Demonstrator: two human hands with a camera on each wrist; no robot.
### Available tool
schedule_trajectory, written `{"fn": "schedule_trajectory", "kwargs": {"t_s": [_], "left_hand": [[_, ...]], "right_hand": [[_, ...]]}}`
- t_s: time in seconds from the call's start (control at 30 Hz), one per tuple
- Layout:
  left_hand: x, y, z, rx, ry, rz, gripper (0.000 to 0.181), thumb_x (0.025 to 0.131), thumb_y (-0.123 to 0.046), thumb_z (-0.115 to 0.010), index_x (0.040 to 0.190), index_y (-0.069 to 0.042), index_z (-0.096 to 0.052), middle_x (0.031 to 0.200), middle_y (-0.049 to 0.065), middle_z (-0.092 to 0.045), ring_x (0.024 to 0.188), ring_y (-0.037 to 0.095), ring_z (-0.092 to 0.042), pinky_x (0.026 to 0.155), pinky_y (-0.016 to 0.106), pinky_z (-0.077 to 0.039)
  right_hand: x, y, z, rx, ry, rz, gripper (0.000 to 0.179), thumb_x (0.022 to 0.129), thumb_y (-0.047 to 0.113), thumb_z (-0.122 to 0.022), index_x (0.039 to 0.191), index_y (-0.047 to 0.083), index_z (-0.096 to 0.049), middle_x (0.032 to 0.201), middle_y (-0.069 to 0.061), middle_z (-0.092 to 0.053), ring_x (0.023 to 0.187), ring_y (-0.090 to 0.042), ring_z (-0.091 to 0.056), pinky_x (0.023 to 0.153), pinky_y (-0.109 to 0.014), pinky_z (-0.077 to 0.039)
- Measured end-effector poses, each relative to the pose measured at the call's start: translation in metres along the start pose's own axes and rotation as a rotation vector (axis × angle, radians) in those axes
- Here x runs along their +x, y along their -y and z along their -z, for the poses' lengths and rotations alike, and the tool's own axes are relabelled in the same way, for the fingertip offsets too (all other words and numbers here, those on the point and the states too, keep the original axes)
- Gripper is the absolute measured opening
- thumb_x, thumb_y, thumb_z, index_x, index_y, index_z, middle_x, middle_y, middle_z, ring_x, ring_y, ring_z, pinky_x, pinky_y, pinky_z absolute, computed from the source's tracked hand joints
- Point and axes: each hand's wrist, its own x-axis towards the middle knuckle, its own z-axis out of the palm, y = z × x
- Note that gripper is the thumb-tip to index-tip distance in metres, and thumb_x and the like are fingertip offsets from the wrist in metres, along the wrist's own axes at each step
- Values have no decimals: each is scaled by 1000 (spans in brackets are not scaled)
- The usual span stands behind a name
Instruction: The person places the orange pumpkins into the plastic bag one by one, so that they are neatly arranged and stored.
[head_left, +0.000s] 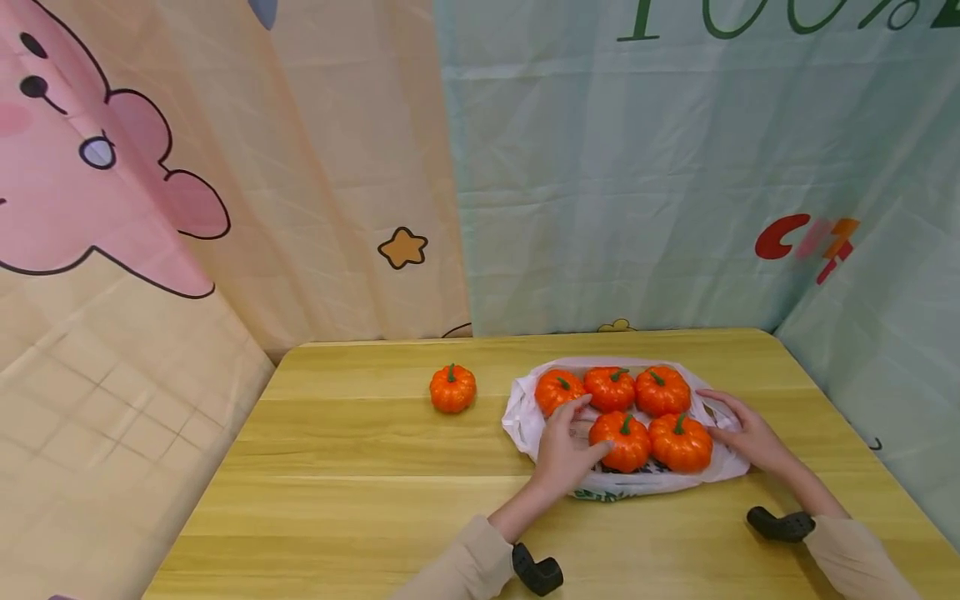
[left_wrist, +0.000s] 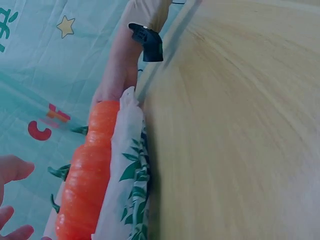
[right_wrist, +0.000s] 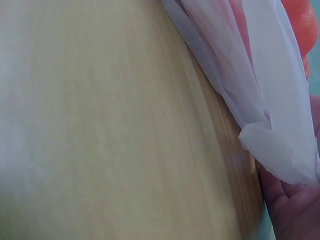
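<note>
Several small orange pumpkins with green stems sit in a white plastic bag point(head_left: 517, 417), its rim folded low around them. My left hand point(head_left: 562, 450) reaches over the bag's left side, thumb and fingers spread above the front-left pumpkin point(head_left: 621, 443). In the left wrist view, its fingers point(left_wrist: 15, 169) stand apart from the pumpkins, with nothing between them. At the bag's right edge is my right hand point(head_left: 753, 435), fingers extended and thumb apart, beside the front-right pumpkin point(head_left: 681, 446). White plastic lies against that hand in the right wrist view, hiding part of it.
A single pumpkin point(head_left: 452, 389) stands on the wooden table point(head_left: 337, 500), left of the bag. Printed cloth point(head_left: 360, 167) hangs behind the table and along both sides. Each wrist carries a black device, one of them the left wrist's device point(head_left: 537, 570).
</note>
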Motion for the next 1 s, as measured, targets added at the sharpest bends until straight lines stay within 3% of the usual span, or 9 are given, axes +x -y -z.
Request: {"fn": "schedule_trajectory", "kwargs": {"t_s": [0.17,0.37,0.63,0.8,1.0], "left_hand": [[1,-2,13,-29,-40,-15,60,81,-15,-74,135,-9,-50,133,11,-54,119,30,-52,97,44,-48],[5,0,31,-19,-110,-54,58,81,-13,-73,134,-6,-52,133,13,-55,115,32,-54,93,46,-50],[10,5,55,-24,-221,-73,56,79,-10,-75,131,-6,-54,129,16,-57,111,36,-53,91,45,-50],[12,10,73,-5,-269,-54,56,79,-12,-75,131,-8,-55,132,12,-57,113,34,-53,93,47,-49],[13,23,96,56,-358,-61,55,78,-8,-77,129,-10,-56,130,8,-59,111,30,-54,91,46,-49]], "right_hand": [[-1,-1,0,5,-9,9,51,87,-3,-63,135,-2,-46,131,30,-45,116,27,-28,91,5,-20],[-1,-2,0,13,-7,27,51,86,-6,-62,134,-7,-44,126,39,-40,117,27,-27,91,5,-20],[-2,-3,-1,11,-4,23,52,85,-7,-62,134,-7,-44,127,38,-39,117,27,-27,91,5,-20],[-2,-3,0,-2,-5,-6,53,88,-3,-61,137,-1,-45,131,33,-40,115,28,-26,90,5,-19],[-2,-6,0,-18,-3,-5,55,88,-3,-61,139,12,-48,140,18,-46,115,27,-26,90,5,-20]]}}
